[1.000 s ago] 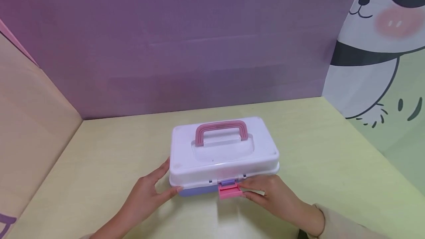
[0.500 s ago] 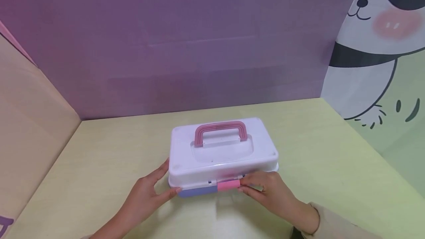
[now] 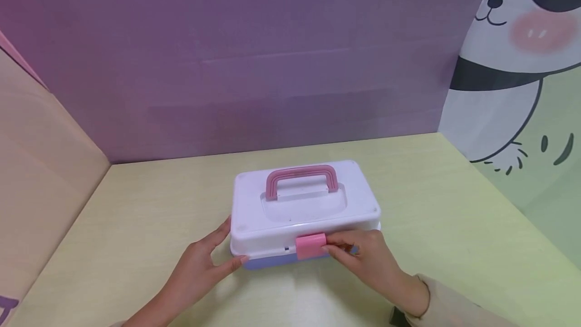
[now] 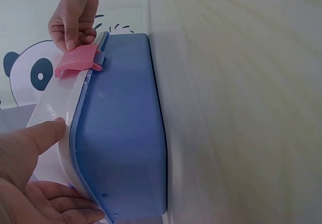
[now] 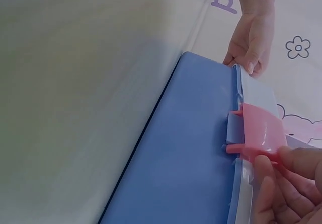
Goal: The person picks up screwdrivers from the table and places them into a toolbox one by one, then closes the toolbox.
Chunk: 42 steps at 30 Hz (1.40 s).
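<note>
A plastic storage box (image 3: 304,216) with a white lid, a blue-purple base and a pink carrying handle (image 3: 301,171) stands upright on the table, lid down. At its front is a pink latch (image 3: 311,246), raised up against the lid's front. My right hand (image 3: 365,251) pinches the latch's right edge between thumb and fingers, plainly seen in the right wrist view. My left hand (image 3: 204,266) holds the box's left front corner, thumb on the front and fingers along the left side. In the left wrist view its fingertips lie by the lid's rim (image 4: 80,183).
The pale wooden tabletop (image 3: 159,206) surrounds the box. A purple panel (image 3: 272,64) rises behind it, with a beige panel (image 3: 45,165) at left. At right stands a pale green panel (image 3: 544,206) printed with a panda.
The pink latch has swung upward, from sticking out forward to standing against the lid's front. My right hand rose slightly with it. Left hand and box have stayed in place.
</note>
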### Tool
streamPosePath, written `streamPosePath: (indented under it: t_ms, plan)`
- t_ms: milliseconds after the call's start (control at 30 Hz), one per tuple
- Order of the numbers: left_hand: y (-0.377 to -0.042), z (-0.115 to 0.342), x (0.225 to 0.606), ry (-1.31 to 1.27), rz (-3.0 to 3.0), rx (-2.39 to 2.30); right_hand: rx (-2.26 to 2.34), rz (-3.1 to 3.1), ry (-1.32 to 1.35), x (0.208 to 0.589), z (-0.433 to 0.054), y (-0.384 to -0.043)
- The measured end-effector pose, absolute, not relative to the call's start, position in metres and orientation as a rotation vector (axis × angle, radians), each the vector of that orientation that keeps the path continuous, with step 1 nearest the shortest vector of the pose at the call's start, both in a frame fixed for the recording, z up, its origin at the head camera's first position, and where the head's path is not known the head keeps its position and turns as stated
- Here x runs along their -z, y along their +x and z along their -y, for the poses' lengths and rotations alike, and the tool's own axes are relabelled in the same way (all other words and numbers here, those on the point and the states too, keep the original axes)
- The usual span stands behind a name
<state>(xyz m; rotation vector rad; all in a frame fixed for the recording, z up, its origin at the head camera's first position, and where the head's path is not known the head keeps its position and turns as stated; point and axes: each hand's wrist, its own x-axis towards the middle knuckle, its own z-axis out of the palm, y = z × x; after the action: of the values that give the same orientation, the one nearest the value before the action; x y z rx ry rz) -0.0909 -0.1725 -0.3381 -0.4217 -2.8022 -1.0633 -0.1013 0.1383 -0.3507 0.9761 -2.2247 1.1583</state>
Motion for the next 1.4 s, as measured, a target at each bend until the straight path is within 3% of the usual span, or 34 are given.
streamPosePath:
  t_ms: [400, 900, 1400]
  plan:
    - [-0.0916, 0.1736, 0.3399, -0.44, 2.787, 1.074, -1.319, 2.236, 0.91, 0.3495, -0.1336, -0.0979]
    - [-0.0919, 0.174, 0.3409, -0.456, 2.778, 1.067, -1.046, 2.047, 1.054, 0.35, -0.1357, -0.1055]
    - [-0.091, 0.1738, 0.3407, -0.446, 2.785, 1.081, -1.066, 2.159, 1.062, 0.3495, -0.1332, -0.1023]
